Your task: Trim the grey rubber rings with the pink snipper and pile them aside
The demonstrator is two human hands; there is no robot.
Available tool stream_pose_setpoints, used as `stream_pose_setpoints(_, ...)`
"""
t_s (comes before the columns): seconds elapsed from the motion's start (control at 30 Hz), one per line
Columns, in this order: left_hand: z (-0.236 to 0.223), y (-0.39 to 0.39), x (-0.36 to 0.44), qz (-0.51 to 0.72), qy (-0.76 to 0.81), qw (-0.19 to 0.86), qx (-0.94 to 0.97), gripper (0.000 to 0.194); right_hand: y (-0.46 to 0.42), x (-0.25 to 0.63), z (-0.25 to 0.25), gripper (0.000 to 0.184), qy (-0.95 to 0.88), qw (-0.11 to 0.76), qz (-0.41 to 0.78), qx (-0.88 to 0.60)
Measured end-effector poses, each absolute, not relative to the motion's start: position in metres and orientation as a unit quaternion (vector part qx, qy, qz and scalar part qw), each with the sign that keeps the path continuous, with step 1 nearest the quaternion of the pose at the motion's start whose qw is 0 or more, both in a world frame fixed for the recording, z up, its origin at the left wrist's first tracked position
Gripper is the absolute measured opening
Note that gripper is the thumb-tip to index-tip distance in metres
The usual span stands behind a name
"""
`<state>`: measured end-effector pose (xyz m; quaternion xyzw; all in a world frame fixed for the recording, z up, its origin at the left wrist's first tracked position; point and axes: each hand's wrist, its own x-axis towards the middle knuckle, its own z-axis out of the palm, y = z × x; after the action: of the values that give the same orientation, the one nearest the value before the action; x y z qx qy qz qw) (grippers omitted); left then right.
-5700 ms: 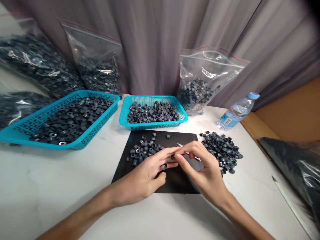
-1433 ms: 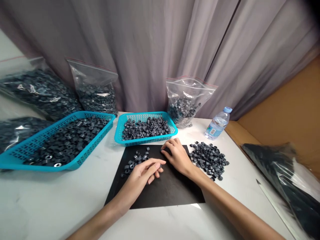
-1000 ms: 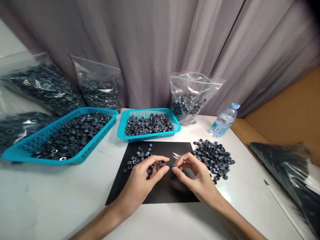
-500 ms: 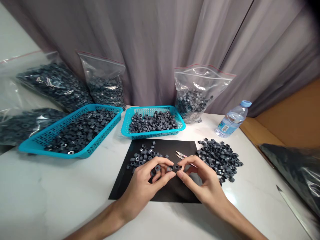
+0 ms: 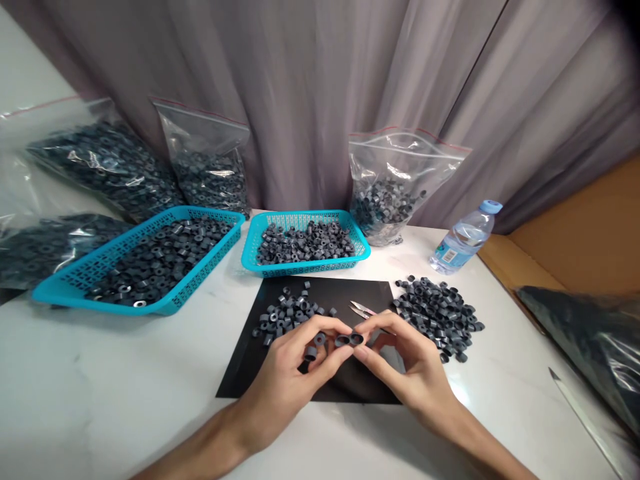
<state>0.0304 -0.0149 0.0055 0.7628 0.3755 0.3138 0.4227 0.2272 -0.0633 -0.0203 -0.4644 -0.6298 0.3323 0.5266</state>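
Between the thumb and forefinger of my left hand (image 5: 295, 363) is a small dark grey ring-shaped cap (image 5: 343, 341). My right hand (image 5: 400, 353) pinches a second such cap (image 5: 357, 339), and the two caps touch or nearly touch side by side, hollow sides showing. Further grey pieces, among them a ring with a hole (image 5: 320, 340) and a short cylinder (image 5: 311, 353), sit in the curl of my left fingers. Under both hands lies a black mat (image 5: 245, 380). Beyond my right fingers rest small thread snips (image 5: 361, 309), their handles hidden.
A pile of grey pieces (image 5: 287, 310) lies on the mat, a larger pile of caps (image 5: 440, 317) at right. Two blue baskets (image 5: 306, 271) (image 5: 173, 303) hold more. Zip bags (image 5: 395, 193) stand behind. A water bottle (image 5: 463, 240) and cardboard box (image 5: 575, 227) are at right.
My hands have drawn slightly closer, bringing the two caps together. The caps have tilted a little, and the pieces in my left fingers have shifted slightly.
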Motion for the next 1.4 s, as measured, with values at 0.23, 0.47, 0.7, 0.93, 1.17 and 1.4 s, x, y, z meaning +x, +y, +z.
stream_pose_setpoints(0.23, 0.001, -0.017, 0.031, 0.294, 0.379, 0.507, 0.716, 0.019, -0.062, 0.229, -0.023, 0.016, -0.585, 0.546, 0.42, -0.429)
stream_pose_setpoints(0.47, 0.016, -0.015, 0.033, 0.257, 0.325, 0.706, 0.575, 0.017, -0.057, 0.23, -0.029, 0.016, -0.565, 0.547, 0.48, -0.389)
stream_pose_setpoints(0.7, 0.013, -0.008, 0.034, 0.246, 0.34, 0.835, 0.357, 0.026, -0.058, 0.23, -0.021, 0.035, -0.656, 0.456, 0.397, -0.453)
stream_pose_setpoints(0.93, 0.028, 0.031, 0.016, 0.395, 0.395, 0.74, 0.375, 0.025, -0.018, 0.221, -0.037, 0.03, -0.703, 0.409, 0.24, -0.53)
stream_pose_setpoints(1.17, 0.026, 0.079, -0.031, 0.279, 0.501, 0.31, 0.758, 0.031, 0.049, 0.201, -0.039, 0.048, -0.838, 0.295, 0.145, -0.436)
stream_pose_setpoints(1.4, -0.006, 0.079, -0.024, 0.254, 0.537, 0.237, 0.769, 0.017, 0.066, 0.19, -0.044, 0.026, -0.831, 0.286, 0.14, -0.455)
